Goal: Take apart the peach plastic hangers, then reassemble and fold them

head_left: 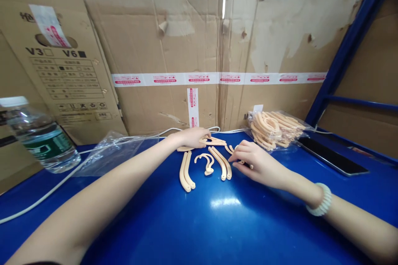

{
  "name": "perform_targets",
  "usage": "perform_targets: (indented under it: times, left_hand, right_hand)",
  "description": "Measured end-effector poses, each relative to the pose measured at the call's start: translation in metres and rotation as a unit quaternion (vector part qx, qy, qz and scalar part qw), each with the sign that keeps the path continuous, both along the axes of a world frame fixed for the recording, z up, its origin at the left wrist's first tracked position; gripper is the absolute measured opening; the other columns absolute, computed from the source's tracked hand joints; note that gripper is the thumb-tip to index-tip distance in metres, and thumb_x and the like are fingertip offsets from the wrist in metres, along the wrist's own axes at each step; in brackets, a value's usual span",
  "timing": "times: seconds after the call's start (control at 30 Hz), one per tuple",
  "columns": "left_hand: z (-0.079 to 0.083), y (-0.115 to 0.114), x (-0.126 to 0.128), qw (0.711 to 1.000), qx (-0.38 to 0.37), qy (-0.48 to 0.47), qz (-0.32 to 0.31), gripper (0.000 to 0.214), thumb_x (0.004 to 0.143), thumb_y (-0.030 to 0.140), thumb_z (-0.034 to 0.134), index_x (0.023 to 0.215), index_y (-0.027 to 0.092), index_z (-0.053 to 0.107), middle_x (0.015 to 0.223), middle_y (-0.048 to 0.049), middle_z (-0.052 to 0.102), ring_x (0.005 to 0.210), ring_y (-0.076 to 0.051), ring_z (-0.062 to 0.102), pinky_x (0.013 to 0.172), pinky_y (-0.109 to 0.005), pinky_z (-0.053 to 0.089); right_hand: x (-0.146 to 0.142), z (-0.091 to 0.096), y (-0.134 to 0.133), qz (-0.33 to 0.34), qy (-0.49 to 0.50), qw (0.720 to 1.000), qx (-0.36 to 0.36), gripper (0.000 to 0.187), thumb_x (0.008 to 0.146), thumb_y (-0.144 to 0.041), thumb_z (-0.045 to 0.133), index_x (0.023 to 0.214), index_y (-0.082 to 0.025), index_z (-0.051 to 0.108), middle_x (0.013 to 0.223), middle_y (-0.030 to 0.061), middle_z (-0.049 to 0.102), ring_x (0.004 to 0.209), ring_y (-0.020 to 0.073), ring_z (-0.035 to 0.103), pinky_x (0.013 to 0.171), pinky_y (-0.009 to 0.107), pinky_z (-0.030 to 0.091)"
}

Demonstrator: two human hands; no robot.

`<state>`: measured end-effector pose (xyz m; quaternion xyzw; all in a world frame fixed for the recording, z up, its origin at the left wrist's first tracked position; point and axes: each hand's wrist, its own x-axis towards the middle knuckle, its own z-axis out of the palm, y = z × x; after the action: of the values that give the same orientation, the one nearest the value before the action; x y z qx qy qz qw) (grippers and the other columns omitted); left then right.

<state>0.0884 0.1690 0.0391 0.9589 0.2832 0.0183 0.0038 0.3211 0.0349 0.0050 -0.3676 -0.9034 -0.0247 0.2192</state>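
Beige plastic hanger parts lie on a blue tabletop (226, 223). My left hand (194, 137) reaches to the far side, its fingers closed over a beige hanger (217, 142). To the right, my right hand (256, 161) has curled fingers and bears on a small beige hook piece (251, 166), mostly hidden under them. Another hook piece (229, 149) shows just beyond its fingertips. Between my hands are a pair of curved arm pieces (185, 172), hook pieces (207, 163) lying together, and a second pair of arm pieces (222, 165).
At the back right sits a clear bag of beige hanger parts (273, 128), with a dark phone (332, 156) beside it. A water bottle (43, 140), a crumpled plastic bag (108, 153) and a white cable (46, 198) are at left. Cardboard (161, 49) walls the back.
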Motion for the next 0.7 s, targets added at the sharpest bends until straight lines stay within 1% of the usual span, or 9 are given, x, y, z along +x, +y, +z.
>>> perform_targets:
  times: [0.13,0.27,0.33,0.4,0.47,0.5,0.57,0.63,0.7]
  left_hand:
    - [-0.007,0.019,0.013,0.999,-0.034,0.036,-0.019,0.039,0.093,0.032,0.063,0.128,0.016,0.056,0.125,-0.0107,0.062,0.107,-0.025,0.063,0.091,-0.047,0.052]
    - [-0.005,0.025,0.020,0.999,-0.021,0.032,-0.022,0.039,0.093,0.032,0.063,0.128,0.016,0.056,0.125,-0.0107,0.062,0.108,-0.026,0.063,0.092,-0.048,0.052]
    - [-0.002,0.024,0.019,1.000,-0.004,0.013,-0.022,0.038,0.091,0.028,0.065,0.127,0.016,0.057,0.125,-0.0106,0.062,0.110,-0.027,0.062,0.093,-0.048,0.051]
    - [0.004,0.018,0.016,1.000,0.019,-0.016,-0.016,0.041,0.086,0.020,0.068,0.125,0.015,0.057,0.124,-0.0114,0.063,0.113,-0.028,0.061,0.095,-0.047,0.049]
    - [0.010,0.005,0.008,0.998,0.040,-0.050,-0.009,0.045,0.079,0.010,0.070,0.122,0.014,0.057,0.121,-0.0127,0.064,0.114,-0.029,0.061,0.096,-0.044,0.049]
    - [0.013,-0.005,0.003,0.997,0.049,-0.066,-0.009,0.045,0.077,0.006,0.069,0.120,0.014,0.058,0.119,-0.0127,0.065,0.114,-0.029,0.061,0.095,-0.042,0.049]
    - [0.016,-0.031,-0.009,0.993,0.063,-0.104,-0.012,0.042,0.076,0.005,0.067,0.117,0.014,0.058,0.118,-0.0123,0.065,0.111,-0.029,0.062,0.093,-0.042,0.050]
    - [0.012,-0.064,-0.022,0.986,0.077,-0.149,-0.012,0.044,0.082,0.008,0.063,0.123,0.017,0.052,0.123,-0.0109,0.062,0.113,-0.026,0.060,0.096,-0.041,0.050]
    - [-0.002,-0.098,-0.034,0.974,0.095,-0.206,0.001,0.044,0.090,0.015,0.058,0.132,0.018,0.045,0.133,-0.0132,0.056,0.123,-0.026,0.054,0.103,-0.043,0.046]
  right_hand:
    - [-0.008,-0.004,-0.004,0.020,0.010,1.000,-0.005,0.018,0.094,-0.017,0.050,0.095,-0.019,0.068,0.085,0.0065,0.067,0.085,0.0216,0.054,0.079,0.039,0.042]
    - [-0.006,-0.006,-0.001,0.017,0.033,0.999,-0.001,0.019,0.094,-0.018,0.050,0.093,-0.019,0.068,0.084,0.0061,0.068,0.084,0.0214,0.054,0.079,0.039,0.043]
    - [-0.003,-0.008,0.003,0.006,0.054,0.998,0.005,0.019,0.093,-0.018,0.049,0.092,-0.019,0.068,0.083,0.0065,0.068,0.084,0.0221,0.055,0.077,0.039,0.044]
    - [0.000,-0.012,0.006,-0.018,0.098,0.995,0.002,0.018,0.092,-0.019,0.050,0.094,-0.019,0.067,0.084,0.0071,0.068,0.085,0.0229,0.057,0.076,0.039,0.046]
    - [0.000,-0.017,0.009,-0.052,0.174,0.983,-0.040,0.017,0.092,-0.023,0.050,0.102,-0.019,0.063,0.082,0.0055,0.067,0.080,0.0217,0.060,0.073,0.038,0.048]
    - [0.000,-0.019,0.009,-0.069,0.224,0.969,-0.076,0.018,0.092,-0.026,0.050,0.107,-0.020,0.059,0.080,0.0036,0.066,0.075,0.0202,0.061,0.071,0.037,0.049]
    - [-0.005,-0.020,0.007,-0.097,0.331,0.926,-0.154,0.026,0.091,-0.032,0.054,0.114,-0.021,0.051,0.076,-0.0012,0.062,0.064,0.0167,0.060,0.065,0.034,0.049]
    - [-0.014,-0.018,0.001,-0.105,0.436,0.863,-0.234,0.036,0.086,-0.038,0.061,0.115,-0.022,0.047,0.076,-0.0033,0.060,0.058,0.0138,0.057,0.058,0.030,0.048]
    - [-0.026,-0.014,-0.009,-0.079,0.507,0.781,-0.356,0.039,0.083,-0.045,0.064,0.110,-0.021,0.049,0.080,-0.0010,0.061,0.057,0.0120,0.056,0.053,0.026,0.047]
